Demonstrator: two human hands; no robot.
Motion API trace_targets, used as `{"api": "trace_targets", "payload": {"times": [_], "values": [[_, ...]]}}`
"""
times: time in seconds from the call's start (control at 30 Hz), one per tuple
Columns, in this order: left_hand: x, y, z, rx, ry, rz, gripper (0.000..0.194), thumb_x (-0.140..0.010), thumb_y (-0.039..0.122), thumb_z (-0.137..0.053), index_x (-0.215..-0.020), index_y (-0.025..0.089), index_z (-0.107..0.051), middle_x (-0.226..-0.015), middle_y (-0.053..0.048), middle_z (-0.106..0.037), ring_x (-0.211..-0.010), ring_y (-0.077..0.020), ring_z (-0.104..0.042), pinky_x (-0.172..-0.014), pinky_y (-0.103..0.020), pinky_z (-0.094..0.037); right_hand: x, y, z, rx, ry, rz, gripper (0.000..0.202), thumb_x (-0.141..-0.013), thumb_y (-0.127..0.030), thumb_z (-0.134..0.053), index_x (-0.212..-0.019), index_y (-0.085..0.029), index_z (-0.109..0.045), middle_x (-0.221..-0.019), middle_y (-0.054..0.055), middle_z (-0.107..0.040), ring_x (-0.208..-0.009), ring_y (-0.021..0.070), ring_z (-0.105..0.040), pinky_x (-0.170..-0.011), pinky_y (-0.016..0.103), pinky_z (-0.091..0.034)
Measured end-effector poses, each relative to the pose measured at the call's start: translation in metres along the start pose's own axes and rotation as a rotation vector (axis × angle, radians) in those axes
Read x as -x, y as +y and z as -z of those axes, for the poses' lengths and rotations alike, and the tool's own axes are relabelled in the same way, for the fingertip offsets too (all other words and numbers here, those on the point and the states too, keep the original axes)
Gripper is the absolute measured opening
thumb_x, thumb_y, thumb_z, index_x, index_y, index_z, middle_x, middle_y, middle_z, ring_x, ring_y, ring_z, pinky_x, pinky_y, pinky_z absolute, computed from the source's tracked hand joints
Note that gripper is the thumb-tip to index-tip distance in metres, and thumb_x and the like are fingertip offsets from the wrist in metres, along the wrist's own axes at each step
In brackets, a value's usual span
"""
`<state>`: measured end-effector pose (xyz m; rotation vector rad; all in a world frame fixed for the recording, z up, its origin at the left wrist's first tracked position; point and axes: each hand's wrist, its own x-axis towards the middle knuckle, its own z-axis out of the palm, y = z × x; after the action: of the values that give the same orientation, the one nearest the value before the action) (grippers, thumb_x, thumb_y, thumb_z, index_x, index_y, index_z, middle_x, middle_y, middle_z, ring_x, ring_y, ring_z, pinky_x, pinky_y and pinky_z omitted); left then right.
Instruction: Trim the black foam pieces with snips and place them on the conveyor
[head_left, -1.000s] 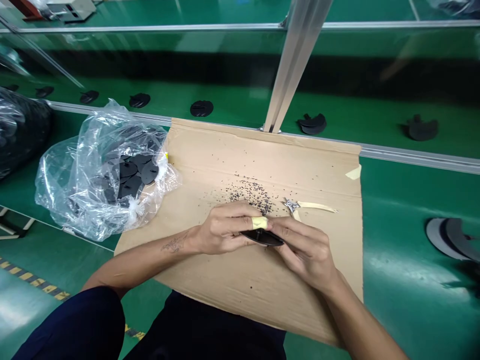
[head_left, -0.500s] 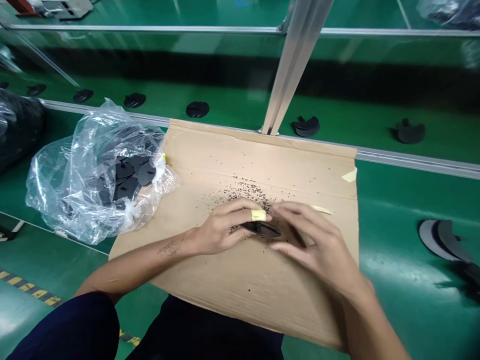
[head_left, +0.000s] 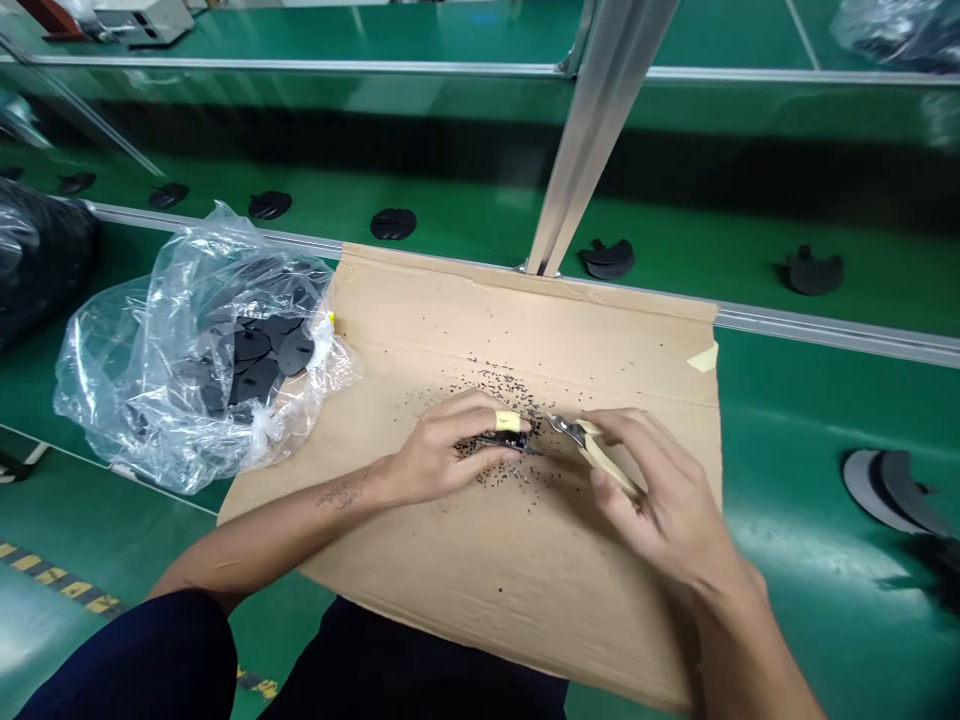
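My left hand grips a thin black plastic part, seen nearly edge-on, between thumb and fingers; yellow tape wraps one fingertip. In my right hand is a pair of nippers with cream handles. Their metal jaws point left, just to the right of the black part and apart from it. Small black scraps lie scattered on the cardboard sheet beneath and around both hands. To the left, a clear plastic bag lies open with several flat black discs inside.
A metal post rises behind the cardboard. Several black parts stand in a row on the green surface at the back. More curved pieces lie at the right. A dark filled bag sits at the far left.
My left hand has turned the black part and tilted it more edge-on. The nippers now show plainly in my right hand, which has shifted slightly right.
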<state>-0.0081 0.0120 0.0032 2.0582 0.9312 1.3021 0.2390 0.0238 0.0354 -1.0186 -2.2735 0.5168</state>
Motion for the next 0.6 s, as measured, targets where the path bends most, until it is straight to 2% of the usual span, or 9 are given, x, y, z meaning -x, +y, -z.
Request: {"api": "trace_targets", "payload": {"times": [0.1, 0.33, 0.6], "values": [[0.0001, 0.0007, 0.0, 0.037, 0.007, -0.005, 0.024, -0.091, 0.024, -0.071, -0.113, 0.015, -0.069, -0.094, -0.007, -0.071, -0.088, -0.0149, -0.067, -0.076, -0.03, -0.059, 0.0, -0.006, -0.0053, -0.072, 0.009, 0.035, 0.039, -0.093, -0.025, -0.058, -0.131, -0.02, -0.057, -0.102, 0.011, -0.066, -0.09, 0.0238, -0.066, -0.075, 0.039, -0.058], [0.0006, 0.0009, 0.0006, 0.073, -0.011, -0.008, 0.025, -0.09, 0.024, -0.071, -0.114, 0.015, -0.07, -0.093, -0.007, -0.07, -0.086, -0.0144, -0.066, -0.074, -0.029, -0.059, 0.0016, -0.0048, -0.0059, -0.027, 0.018, 0.099, 0.047, -0.089, -0.022, -0.068, -0.135, -0.023, -0.058, -0.105, 0.011, -0.071, -0.089, 0.0231, -0.069, -0.074, 0.037, -0.059], [-0.0035, -0.0001, 0.0064, 0.103, -0.121, -0.047, 0.023, -0.092, 0.022, -0.068, -0.115, 0.016, -0.069, -0.094, -0.008, -0.07, -0.085, -0.0143, -0.065, -0.074, -0.029, -0.057, 0.0032, -0.0041, 0.0002, 0.094, -0.028, 0.139, 0.044, -0.092, -0.024, -0.067, -0.135, -0.025, -0.059, -0.103, 0.008, -0.073, -0.082, 0.0214, -0.068, -0.071, 0.036, -0.058]]}}
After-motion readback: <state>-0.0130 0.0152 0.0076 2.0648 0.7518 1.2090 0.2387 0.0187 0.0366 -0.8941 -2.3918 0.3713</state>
